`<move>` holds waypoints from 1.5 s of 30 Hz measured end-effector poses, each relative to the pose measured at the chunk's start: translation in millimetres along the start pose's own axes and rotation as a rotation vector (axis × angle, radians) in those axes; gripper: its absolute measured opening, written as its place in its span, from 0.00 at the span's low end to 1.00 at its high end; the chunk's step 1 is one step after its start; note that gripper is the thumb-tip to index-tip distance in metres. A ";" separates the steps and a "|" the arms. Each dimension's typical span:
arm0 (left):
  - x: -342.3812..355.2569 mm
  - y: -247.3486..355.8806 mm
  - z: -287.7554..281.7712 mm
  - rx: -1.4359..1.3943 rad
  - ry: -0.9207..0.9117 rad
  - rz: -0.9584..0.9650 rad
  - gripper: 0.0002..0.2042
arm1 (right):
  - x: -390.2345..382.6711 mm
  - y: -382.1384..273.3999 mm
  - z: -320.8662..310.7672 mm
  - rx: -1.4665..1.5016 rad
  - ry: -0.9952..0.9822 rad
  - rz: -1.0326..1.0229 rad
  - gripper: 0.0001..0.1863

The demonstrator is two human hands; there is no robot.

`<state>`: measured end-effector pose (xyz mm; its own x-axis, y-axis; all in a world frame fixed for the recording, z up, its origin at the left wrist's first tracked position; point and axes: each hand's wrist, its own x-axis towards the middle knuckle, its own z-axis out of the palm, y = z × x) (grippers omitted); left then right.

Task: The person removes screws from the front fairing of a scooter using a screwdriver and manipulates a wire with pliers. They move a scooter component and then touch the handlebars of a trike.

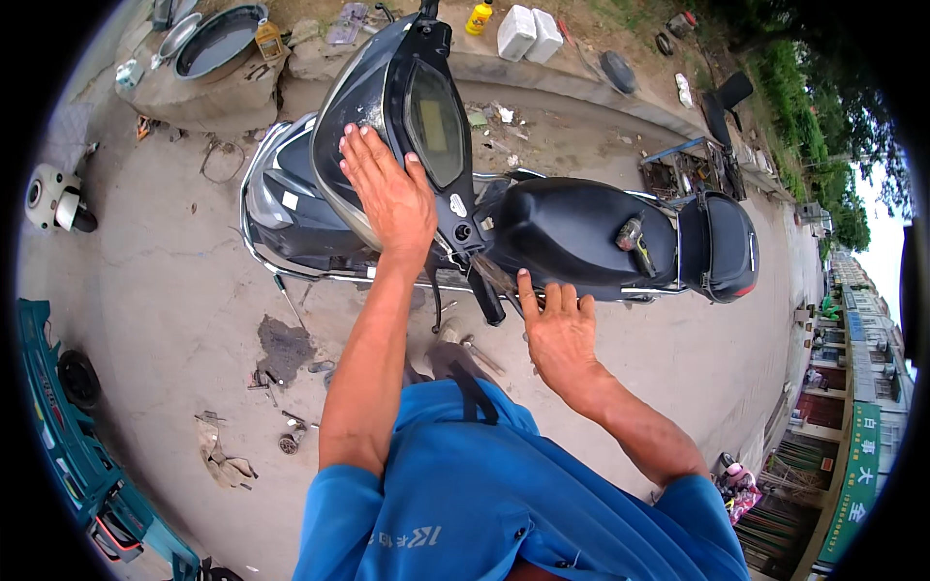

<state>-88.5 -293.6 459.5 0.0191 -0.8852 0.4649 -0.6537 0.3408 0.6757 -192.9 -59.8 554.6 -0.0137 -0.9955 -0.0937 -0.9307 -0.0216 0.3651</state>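
Note:
A black scooter stands before me, turned with its front to the left. My left hand [389, 198] lies flat on its glossy handlebar cover [339, 198], fingers stretched out beside the dashboard display [436, 126]. Nearer to me, my right hand [562, 334] hovers by the side of the black seat [567, 228]. Its index finger is extended and the others are slightly bent, with nothing seen in them. Between my hands the handlebar grip [486, 298] points toward me, next to a brake lever [435, 300]. A cordless drill [634, 244] rests on the rear seat, ahead of the top box [722, 247].
On a raised ledge sit a dark basin [221, 46], an amber bottle [268, 41], a yellow bottle [479, 17] and white jugs [517, 34]. Loose tools and parts [290, 441] lie on the ground near a dark stain [284, 349]. A teal vehicle [73, 436] stands at far left.

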 end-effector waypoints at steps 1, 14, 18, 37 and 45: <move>-0.9 -0.1 -0.2 -0.006 -0.002 -0.011 0.31 | 0.2 -0.6 -2.0 -0.008 -0.008 -0.005 0.39; 1.3 -4.3 6.0 0.015 0.047 0.015 0.31 | 13.2 19.9 -10.2 0.907 -0.478 0.252 0.29; 4.1 -4.6 4.3 0.012 0.031 0.012 0.31 | 28.2 39.3 -22.1 1.414 -0.825 0.352 0.27; 1.8 -1.8 3.3 0.026 0.025 0.019 0.31 | 30.3 51.9 -8.2 1.912 -1.089 0.525 0.13; 1.5 -6.7 6.5 0.033 0.023 0.040 0.30 | 5.6 10.3 -4.0 2.793 -1.096 0.681 0.14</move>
<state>-89.0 -299.4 452.0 0.0094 -0.8634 0.5044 -0.6789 0.3649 0.6372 -201.1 -66.0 561.5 0.4241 -0.5928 -0.6846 0.7380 0.6644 -0.1181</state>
